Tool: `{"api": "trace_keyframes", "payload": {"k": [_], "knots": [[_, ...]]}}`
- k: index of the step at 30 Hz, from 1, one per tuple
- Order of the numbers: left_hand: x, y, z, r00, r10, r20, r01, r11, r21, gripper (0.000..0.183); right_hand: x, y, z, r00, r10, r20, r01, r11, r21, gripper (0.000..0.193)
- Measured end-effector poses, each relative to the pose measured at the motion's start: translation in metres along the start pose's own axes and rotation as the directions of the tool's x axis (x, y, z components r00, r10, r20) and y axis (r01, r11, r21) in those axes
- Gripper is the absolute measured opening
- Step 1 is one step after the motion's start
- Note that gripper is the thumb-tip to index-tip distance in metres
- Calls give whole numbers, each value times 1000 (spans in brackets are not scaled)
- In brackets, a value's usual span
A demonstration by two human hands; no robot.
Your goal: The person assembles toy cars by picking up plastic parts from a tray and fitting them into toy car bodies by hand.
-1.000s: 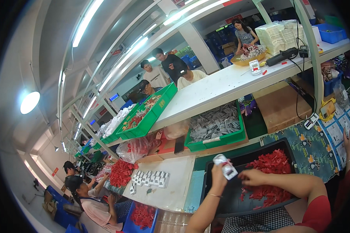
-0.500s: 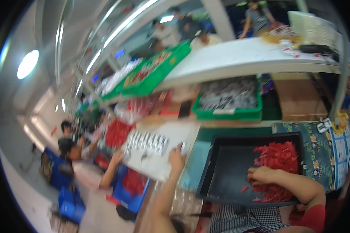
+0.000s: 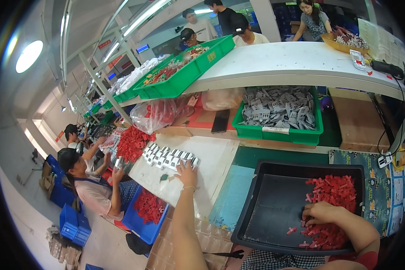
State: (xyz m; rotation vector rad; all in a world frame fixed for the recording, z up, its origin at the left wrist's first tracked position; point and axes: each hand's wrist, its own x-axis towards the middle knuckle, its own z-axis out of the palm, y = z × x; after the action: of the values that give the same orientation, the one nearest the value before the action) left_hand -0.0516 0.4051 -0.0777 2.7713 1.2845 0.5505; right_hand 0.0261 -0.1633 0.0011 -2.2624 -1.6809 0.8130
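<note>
My left hand [image 3: 187, 174] reaches over the pale board, its fingertips around a white plastic casing [image 3: 194, 161] at the near right end of the rows. Several more white casings with dark windows [image 3: 163, 158] lie side by side there. In the black tray [image 3: 270, 202], my right hand [image 3: 318, 212] rests at the left edge of a heap of small red plastic parts [image 3: 335, 191]. Its fingers are curled down and pinched on a red part, mostly hidden by the hand. A few loose red parts [image 3: 291, 230] lie beside it on the tray floor.
A green crate [image 3: 279, 132] of grey-white parts stands under the white shelf [image 3: 274, 60]. Another green crate [image 3: 180, 85] sits on top. At left, a co-worker [image 3: 96, 189] sits near red parts [image 3: 132, 144] and a blue bin [image 3: 141, 220]. A dark phone [image 3: 220, 121] lies behind the board.
My left hand has moved to the end of the white rows, from the board's right side. My right hand stays at the red heap. The view has shifted and sharpened.
</note>
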Motion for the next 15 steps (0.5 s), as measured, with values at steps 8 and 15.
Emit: {"api": "trace_keyframes", "payload": {"k": [8,15], "knots": [[-12,34,-15,895,322,-308,-396,892,-218,65,8,-7,-3,997,-56,-52,54,998,-38,23],[-133,157,-138,644,663,-382,-751,451,-483,41,18,-19,33,896,-295,-331,239,950,-201,60]]}}
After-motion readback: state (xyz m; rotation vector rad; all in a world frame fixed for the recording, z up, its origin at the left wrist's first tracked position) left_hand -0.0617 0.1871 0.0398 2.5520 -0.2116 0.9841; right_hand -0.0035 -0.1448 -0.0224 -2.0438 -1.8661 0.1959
